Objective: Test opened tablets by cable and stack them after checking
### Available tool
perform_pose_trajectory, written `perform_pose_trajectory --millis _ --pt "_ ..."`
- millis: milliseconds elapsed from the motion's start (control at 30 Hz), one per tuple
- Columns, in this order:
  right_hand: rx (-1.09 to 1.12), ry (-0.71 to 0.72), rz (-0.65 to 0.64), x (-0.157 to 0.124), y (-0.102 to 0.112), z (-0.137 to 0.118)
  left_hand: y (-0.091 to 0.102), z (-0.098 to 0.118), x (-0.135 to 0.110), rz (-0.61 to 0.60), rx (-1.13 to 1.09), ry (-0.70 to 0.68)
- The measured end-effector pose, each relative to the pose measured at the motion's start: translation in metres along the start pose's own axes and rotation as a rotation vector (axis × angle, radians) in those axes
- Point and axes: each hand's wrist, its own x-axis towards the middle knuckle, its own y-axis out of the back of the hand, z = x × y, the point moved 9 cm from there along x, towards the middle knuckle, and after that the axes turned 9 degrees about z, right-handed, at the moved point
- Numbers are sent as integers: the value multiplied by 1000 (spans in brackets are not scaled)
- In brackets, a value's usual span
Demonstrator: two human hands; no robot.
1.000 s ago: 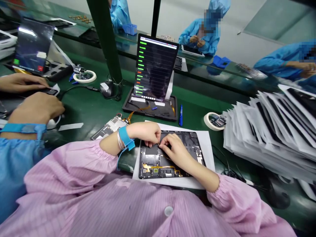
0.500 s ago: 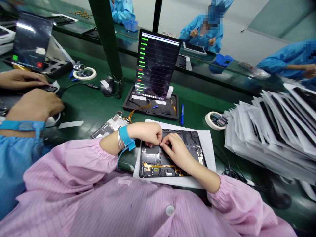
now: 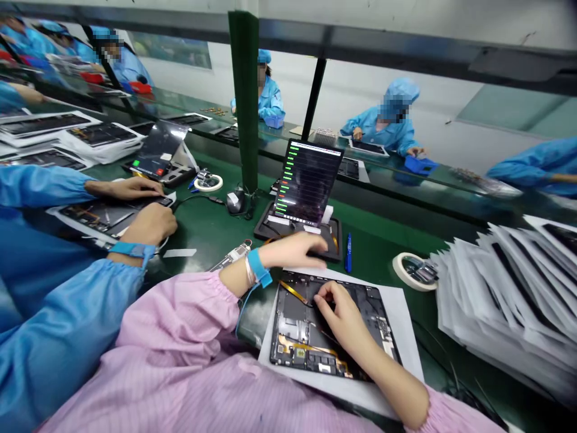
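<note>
An opened tablet back (image 3: 333, 328) with exposed boards and orange flex cables lies on a white sheet (image 3: 408, 325) before me. My right hand (image 3: 340, 310) rests on its upper middle, fingers curled and pinching at something small I cannot make out. My left hand (image 3: 297, 249) reaches forward over the front edge of the black tray (image 3: 336, 231), fingers stretched out, holding nothing that I can see. An orange flex cable (image 3: 295, 291) runs between the hands. A lit tablet (image 3: 309, 183) with green text lines stands upright in the tray.
A tape roll (image 3: 412, 270) and a blue pen (image 3: 348, 252) lie right of the tray. A tall stack of bagged panels (image 3: 509, 288) fills the right. A neighbour's blue-sleeved hands (image 3: 148, 222) work at left. A green post (image 3: 246, 102) stands behind; other workers sit beyond.
My left hand left the opened tablet and reached forward to the black tray. My right hand stayed on the tablet. The view tilted up, showing more of the line.
</note>
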Motion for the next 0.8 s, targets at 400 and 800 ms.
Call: perform_pose_trajectory --millis 400,800 --pt "-179 34 -17 2 10 -11 17 16 37 478 462 209" --pt "-707 -232 -57 -62 166 67 -108 55 22 84 517 -48"
